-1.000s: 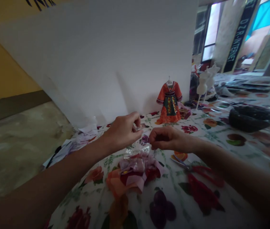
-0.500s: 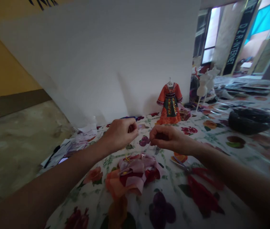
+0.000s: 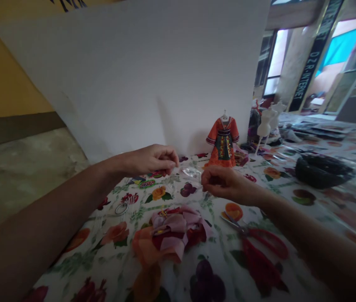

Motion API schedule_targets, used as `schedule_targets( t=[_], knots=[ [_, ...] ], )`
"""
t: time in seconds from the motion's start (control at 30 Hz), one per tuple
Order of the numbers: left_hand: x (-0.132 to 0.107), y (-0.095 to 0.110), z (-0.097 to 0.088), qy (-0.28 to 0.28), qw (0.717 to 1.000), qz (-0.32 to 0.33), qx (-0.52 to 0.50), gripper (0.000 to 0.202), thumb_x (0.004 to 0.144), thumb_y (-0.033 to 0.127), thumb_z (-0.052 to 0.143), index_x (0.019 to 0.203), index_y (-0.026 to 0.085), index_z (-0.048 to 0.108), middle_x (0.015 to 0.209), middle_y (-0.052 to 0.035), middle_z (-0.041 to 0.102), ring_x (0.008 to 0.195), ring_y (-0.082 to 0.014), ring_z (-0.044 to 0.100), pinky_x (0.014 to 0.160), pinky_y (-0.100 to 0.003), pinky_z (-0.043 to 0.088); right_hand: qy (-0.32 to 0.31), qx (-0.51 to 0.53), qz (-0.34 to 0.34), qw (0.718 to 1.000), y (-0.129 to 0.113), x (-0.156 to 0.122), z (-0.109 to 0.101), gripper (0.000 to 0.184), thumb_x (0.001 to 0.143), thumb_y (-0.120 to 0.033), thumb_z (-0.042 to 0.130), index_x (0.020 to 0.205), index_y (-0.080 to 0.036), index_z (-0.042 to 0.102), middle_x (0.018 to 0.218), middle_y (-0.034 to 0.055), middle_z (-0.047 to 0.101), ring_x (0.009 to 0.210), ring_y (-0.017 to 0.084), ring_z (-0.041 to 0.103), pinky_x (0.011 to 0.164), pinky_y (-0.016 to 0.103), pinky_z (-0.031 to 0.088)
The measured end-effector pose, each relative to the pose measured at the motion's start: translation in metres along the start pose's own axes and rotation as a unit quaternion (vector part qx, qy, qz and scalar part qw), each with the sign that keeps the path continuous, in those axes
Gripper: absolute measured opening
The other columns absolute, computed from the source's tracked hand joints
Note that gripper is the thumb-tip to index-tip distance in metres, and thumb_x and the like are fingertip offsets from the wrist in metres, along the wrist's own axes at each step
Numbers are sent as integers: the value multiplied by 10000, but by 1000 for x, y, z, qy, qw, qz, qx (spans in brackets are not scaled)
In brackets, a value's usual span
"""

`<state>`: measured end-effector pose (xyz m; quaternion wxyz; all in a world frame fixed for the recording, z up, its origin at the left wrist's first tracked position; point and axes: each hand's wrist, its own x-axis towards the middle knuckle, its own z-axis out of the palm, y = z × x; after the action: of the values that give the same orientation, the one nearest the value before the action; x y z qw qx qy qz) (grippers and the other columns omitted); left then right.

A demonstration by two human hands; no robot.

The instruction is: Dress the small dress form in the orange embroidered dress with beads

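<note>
My left hand (image 3: 159,161) hovers above the table, thumb and fingertips pinched together. My right hand (image 3: 220,180) faces it across a small gap, its fingers curled into a pinch too. Whatever either pinch holds is too small to make out. A shiny clear plastic piece (image 3: 192,172) lies behind the gap between them. Below both hands is a crumpled bundle of pink, red and orange fabric (image 3: 178,230). Scissors with red handles (image 3: 268,241) rest under my right forearm, blades partly open. A small orange dress (image 3: 223,138) stands on a stand beyond my right hand.
The floral tablecloth (image 3: 118,256) covers the table. A white board (image 3: 127,84) rises behind it. White miniature mannequins (image 3: 264,123) stand at the back right, near a black plastic-wrapped bundle (image 3: 322,170). A ring-shaped item (image 3: 121,208) lies near my left forearm.
My left hand has moved up and slightly left, and its forearm now covers the papers at the left. My right hand has barely moved. The view has shifted a little.
</note>
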<state>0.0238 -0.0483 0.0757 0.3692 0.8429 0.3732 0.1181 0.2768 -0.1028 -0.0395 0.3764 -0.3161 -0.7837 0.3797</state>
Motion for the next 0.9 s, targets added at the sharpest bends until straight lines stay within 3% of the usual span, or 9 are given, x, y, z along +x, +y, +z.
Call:
schedule_targets(
  t=[0.07, 0.23, 0.3, 0.4, 0.47, 0.53, 0.63, 0.77, 0.9],
  knots=[
    [1, 2, 3, 36, 999, 17, 2, 200, 853, 397, 645, 850, 198, 662, 759, -48, 676, 662, -157, 619, 591, -258, 471, 6, 18, -1, 1000, 0, 0, -3, 135, 936, -290, 632, 866, -193, 568, 826, 9, 553, 700, 118, 495, 628, 259, 426],
    [-11, -3, 33, 252, 966, 57, -25, 359, 909, 552, 575, 890, 194, 602, 810, -36, 658, 672, -148, 603, 583, -259, 457, 43, 125, 2, 991, 10, 5, -5, 166, 913, -324, 675, 871, -196, 578, 825, 4, 553, 723, 118, 513, 647, 262, 441],
    [-17, -9, 48, 322, 942, 77, 58, 339, 865, 529, 667, 893, 201, 583, 741, 3, 603, 635, -137, 552, 588, -262, 440, 56, 135, 1, 989, 14, 7, -3, 161, 901, -313, 687, 870, -195, 582, 833, 5, 562, 732, 119, 528, 654, 264, 445],
    [-21, -21, 65, 393, 882, 148, 215, 267, 830, 398, 737, 898, 190, 585, 843, -17, 598, 759, -160, 560, 695, -293, 457, 61, 126, 1, 990, 16, 7, 2, 144, 901, -296, 684, 870, -196, 584, 831, 2, 563, 738, 120, 541, 655, 263, 443],
    [-17, -29, 71, 406, 855, 182, 266, 179, 867, 322, 693, 906, 180, 593, 910, -42, 604, 853, -185, 579, 770, -321, 467, 59, 115, 4, 992, 16, 6, 5, 128, 913, -284, 667, 870, -197, 584, 820, 0, 560, 731, 120, 537, 649, 264, 435],
    [-12, -35, 73, 408, 851, 192, 269, 110, 895, 272, 649, 924, 176, 606, 946, -58, 616, 914, -198, 591, 822, -339, 471, 57, 109, 3, 992, 15, 5, 8, 115, 917, -266, 659, 868, -196, 581, 805, -6, 552, 711, 115, 516, 637, 264, 422],
    [-6, -39, 71, 406, 876, 163, 203, 82, 885, 256, 656, 921, 184, 638, 953, -49, 644, 898, -185, 608, 786, -316, 473, 53, 108, 1, 993, 14, 5, 10, 100, 914, -244, 652, 873, -194, 576, 794, -13, 534, 666, 101, 464, 599, 257, 387],
    [-5, -40, 64, 368, 925, 78, 63, 136, 861, 331, 693, 880, 198, 718, 896, -22, 712, 769, -156, 628, 703, -295, 467, 64, 79, 1, 995, 16, 6, 9, 114, 915, -268, 642, 867, -188, 576, 797, -4, 548, 655, 103, 451, 579, 259, 366],
    [-9, -38, 57, 354, 929, 90, 59, 160, 851, 339, 703, 888, 205, 782, 918, -32, 749, 841, -168, 676, 784, -299, 493, 65, 56, 3, 996, 19, 8, 8, 121, 912, -281, 634, 864, -185, 578, 793, 3, 558, 663, 114, 469, 597, 272, 381]
  ],
)
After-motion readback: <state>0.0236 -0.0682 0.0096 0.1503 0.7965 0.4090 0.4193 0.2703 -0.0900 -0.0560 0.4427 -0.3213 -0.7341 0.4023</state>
